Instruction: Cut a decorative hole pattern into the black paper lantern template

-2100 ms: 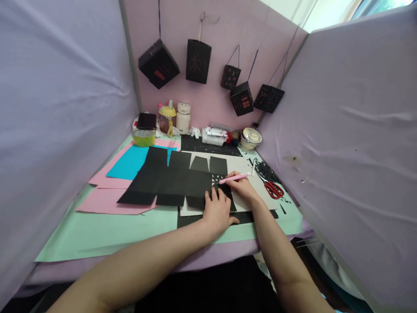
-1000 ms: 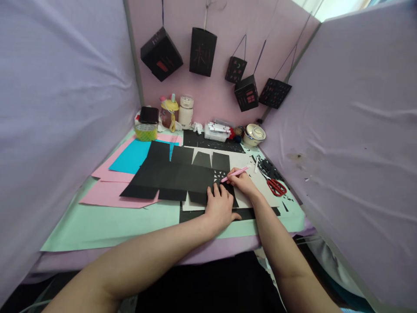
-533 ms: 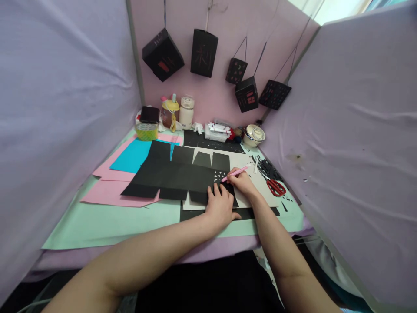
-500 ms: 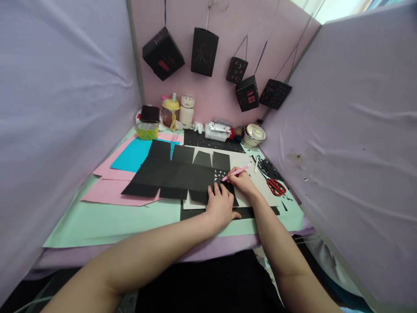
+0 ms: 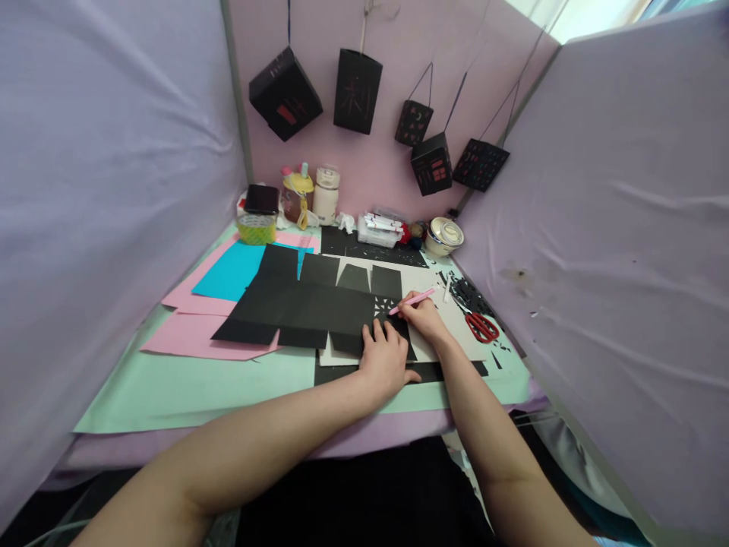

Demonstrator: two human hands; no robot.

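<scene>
While the left hand (image 5: 383, 361) has stayed on the black sheet (image 5: 307, 308), the pink pen-like tool (image 5: 417, 298) has become a little steeper than it was about two seconds ago. Its lower end is now at the right part of this sheet, beside the small cut-outs (image 5: 382, 306). The change is small, so the work seems to remain at the same patch, under the same steadying hold.

The fingers of the left hand are somewhat apart and press on the sheet, with the thumb stretched to the side. The right hand (image 5: 424, 317) has its fingers closed around the tool; whether the tip touches the paper, one cannot tell.

The black sheet lies partly over the white board (image 5: 449, 334) and partly over the pink paper (image 5: 199, 334) and blue paper (image 5: 228, 270). To the right are the red scissors (image 5: 481, 327), near the dark scraps (image 5: 470, 295).
</scene>
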